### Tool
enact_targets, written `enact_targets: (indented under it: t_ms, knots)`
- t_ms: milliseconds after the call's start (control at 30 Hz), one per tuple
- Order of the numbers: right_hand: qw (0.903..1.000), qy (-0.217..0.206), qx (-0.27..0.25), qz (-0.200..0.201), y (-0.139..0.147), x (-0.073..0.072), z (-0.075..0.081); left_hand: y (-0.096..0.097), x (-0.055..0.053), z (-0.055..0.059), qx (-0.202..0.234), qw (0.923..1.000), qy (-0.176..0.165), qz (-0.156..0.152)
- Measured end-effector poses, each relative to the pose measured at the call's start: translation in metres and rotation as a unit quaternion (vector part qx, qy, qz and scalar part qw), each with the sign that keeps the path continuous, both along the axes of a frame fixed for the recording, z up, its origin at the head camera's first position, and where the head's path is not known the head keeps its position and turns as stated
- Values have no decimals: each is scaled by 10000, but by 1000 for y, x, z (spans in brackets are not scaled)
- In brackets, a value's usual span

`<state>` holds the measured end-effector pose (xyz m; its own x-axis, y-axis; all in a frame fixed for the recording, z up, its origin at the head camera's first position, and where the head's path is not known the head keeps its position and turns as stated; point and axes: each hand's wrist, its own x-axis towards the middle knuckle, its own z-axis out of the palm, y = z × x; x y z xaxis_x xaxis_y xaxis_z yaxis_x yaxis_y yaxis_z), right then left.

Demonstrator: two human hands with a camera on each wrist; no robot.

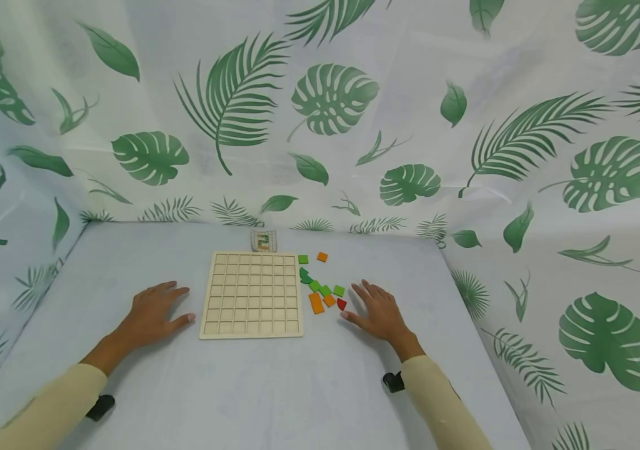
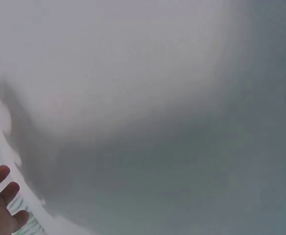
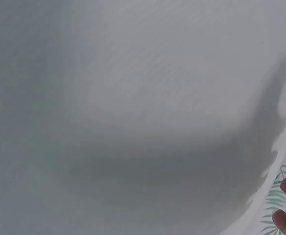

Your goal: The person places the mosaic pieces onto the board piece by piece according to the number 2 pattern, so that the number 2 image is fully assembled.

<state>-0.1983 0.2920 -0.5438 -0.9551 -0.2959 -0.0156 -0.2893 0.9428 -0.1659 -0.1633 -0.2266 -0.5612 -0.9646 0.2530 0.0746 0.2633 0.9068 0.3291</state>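
Observation:
A pale wooden grid board (image 1: 253, 295) lies flat on the table in the head view, its squares bare. My left hand (image 1: 151, 314) is left of the board, fingers spread and holding nothing. To the right of the loose pieces is my right hand (image 1: 377, 312), also relaxed, its thumb close to a red piece (image 1: 342, 304). Between board and right hand lie several green squares (image 1: 325, 290), a dark green piece (image 1: 305, 275), an orange rectangle (image 1: 317, 303) and an orange square (image 1: 329, 300). Fingertips of each hand show at the edge of its wrist view.
A small card (image 1: 264, 241) with a figure on it sits behind the board's far edge. Farther back are another orange square (image 1: 322, 257) and a green square (image 1: 303, 259). Leaf-printed curtains (image 1: 331, 100) enclose the white-covered table (image 1: 252, 394) at the back and sides.

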Motion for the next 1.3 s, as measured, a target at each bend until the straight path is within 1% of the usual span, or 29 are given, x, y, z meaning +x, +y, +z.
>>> enact_targets:
  t_ms: [267,433,600,733,833,1133,1300]
  knots:
    - [9995,139,-183,200,-18,-12,4,21,-2,-2,162,9995,-110,-229]
    - [9989,224,-288,289,-31,-19,4,28,-1,-2,227,9990,-216,-325]
    - [9989,125,-343,301,-42,-25,5,30,0,1,282,9985,-194,-428]
    - [9982,213,-427,364,-50,-31,4,32,0,0,338,9982,-165,-463]
    - [9980,232,-497,329,-57,-35,3,33,0,-1,374,9980,-171,-470]
    - [9949,74,-967,286,-79,-51,4,33,0,-2,575,9968,-167,-538]
    - [9964,-58,-818,208,-88,-58,0,34,1,-2,626,9963,-104,-587]
